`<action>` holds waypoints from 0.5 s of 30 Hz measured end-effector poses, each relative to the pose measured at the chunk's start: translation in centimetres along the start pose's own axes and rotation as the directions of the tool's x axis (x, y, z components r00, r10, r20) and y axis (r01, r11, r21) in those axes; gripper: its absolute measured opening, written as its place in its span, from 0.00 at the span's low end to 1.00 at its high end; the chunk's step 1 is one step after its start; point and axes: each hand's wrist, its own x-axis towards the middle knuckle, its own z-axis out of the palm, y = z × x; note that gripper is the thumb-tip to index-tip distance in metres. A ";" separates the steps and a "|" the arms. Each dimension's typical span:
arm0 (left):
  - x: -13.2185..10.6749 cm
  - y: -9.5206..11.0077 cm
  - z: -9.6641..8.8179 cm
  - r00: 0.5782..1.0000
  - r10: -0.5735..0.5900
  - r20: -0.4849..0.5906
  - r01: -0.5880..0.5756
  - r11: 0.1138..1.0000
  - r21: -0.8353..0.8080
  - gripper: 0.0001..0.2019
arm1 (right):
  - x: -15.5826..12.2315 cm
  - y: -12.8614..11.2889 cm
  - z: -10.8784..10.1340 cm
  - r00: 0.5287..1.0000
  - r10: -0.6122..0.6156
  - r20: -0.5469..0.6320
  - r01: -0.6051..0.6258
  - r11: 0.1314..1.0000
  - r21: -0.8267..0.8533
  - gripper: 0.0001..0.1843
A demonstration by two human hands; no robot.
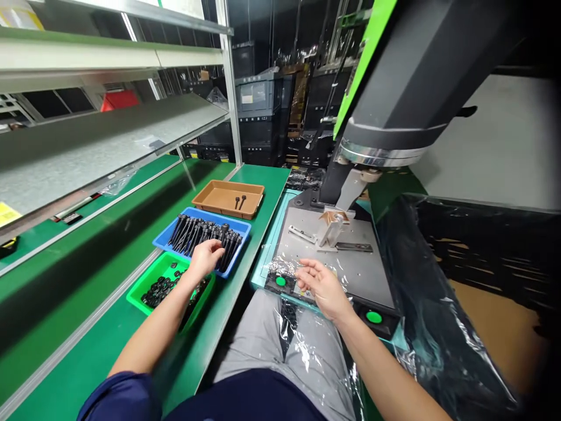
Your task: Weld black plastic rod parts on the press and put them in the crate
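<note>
My left hand is over the front edge of the blue tray, its thumb and fingers apart beside the black parts. Long black stems with wider heads lie piled in that tray. Nearer to me, a green bin holds small black round pieces, partly hidden by my left forearm. My right hand hovers over the front of the machine's grey plate, fingers loosely bent and apart, with nothing visible in them. Behind it, a metal fixture stands on the plate under the machine's head.
A brown tray with two black stems sits beyond the blue one on the green bench. Green buttons flank the machine's front. A plastic-lined black crate stands at right. Shelves overhang the left side.
</note>
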 end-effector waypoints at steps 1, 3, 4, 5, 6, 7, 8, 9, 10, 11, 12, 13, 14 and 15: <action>0.8 -0.9 0.0 0.999 -0.033 0.021 0.031 0.997 0.075 0.11 | -0.2 0.1 -0.2 1.000 0.002 -0.010 -0.002 1.000 0.007 0.27; 2.0 -2.3 0.5 0.995 -0.073 0.071 0.059 0.982 0.181 0.10 | -0.5 0.2 -0.5 1.000 -0.003 -0.021 0.003 1.000 0.015 0.28; 2.4 -2.8 0.9 0.992 -0.084 0.096 0.062 0.975 0.212 0.09 | -0.6 0.3 -0.6 1.000 -0.007 -0.026 0.008 1.000 0.016 0.28; 2.6 -3.2 1.3 0.989 -0.091 0.120 0.062 0.972 0.229 0.08 | -0.7 0.3 -0.7 0.999 -0.011 -0.030 0.012 1.000 0.016 0.28; 2.7 -3.5 1.6 0.986 -0.096 0.140 0.061 0.969 0.238 0.07 | -0.8 0.3 -0.8 0.999 -0.014 -0.035 0.015 1.000 0.016 0.28; 2.8 -3.7 1.9 0.982 -0.102 0.158 0.059 0.966 0.252 0.06 | -0.9 0.3 -1.0 0.999 -0.015 -0.042 0.015 1.000 0.015 0.28; 2.8 -3.9 2.2 0.979 -0.106 0.173 0.057 0.962 0.267 0.06 | -1.0 0.2 -1.1 0.999 -0.013 -0.050 0.013 1.000 0.012 0.28; 2.9 -3.9 2.4 0.977 -0.108 0.183 0.054 0.958 0.282 0.05 | -1.2 0.2 -1.2 0.998 -0.010 -0.059 0.011 1.000 0.007 0.27; 2.9 -3.9 2.5 0.976 -0.109 0.190 0.050 0.954 0.294 0.05 | -1.4 0.2 -1.4 0.998 -0.008 -0.067 0.008 1.000 -0.003 0.27; 2.8 -3.8 2.5 0.975 -0.109 0.194 0.046 0.951 0.305 0.05 | -1.7 0.1 -1.7 0.997 -0.007 -0.077 0.006 1.000 -0.018 0.27; 2.8 -3.7 2.4 0.974 -0.108 0.198 0.042 0.948 0.314 0.06 | -2.1 0.0 -2.2 0.996 -0.009 -0.092 0.006 0.999 -0.036 0.27; 2.7 -3.6 2.2 0.974 -0.109 0.198 0.040 0.946 0.322 0.07 | -2.8 -0.2 -3.0 0.993 -0.014 -0.115 0.007 0.998 -0.058 0.27; 2.5 -3.5 1.8 0.975 -0.110 0.195 0.040 0.944 0.329 0.08 | -3.7 -0.4 -3.9 0.988 -0.024 -0.151 0.011 0.997 -0.083 0.27; 2.3 -3.4 1.2 0.976 -0.111 0.186 0.043 0.941 0.336 0.09 | -4.7 -0.6 -5.2 0.978 -0.041 -0.206 0.019 0.994 -0.111 0.27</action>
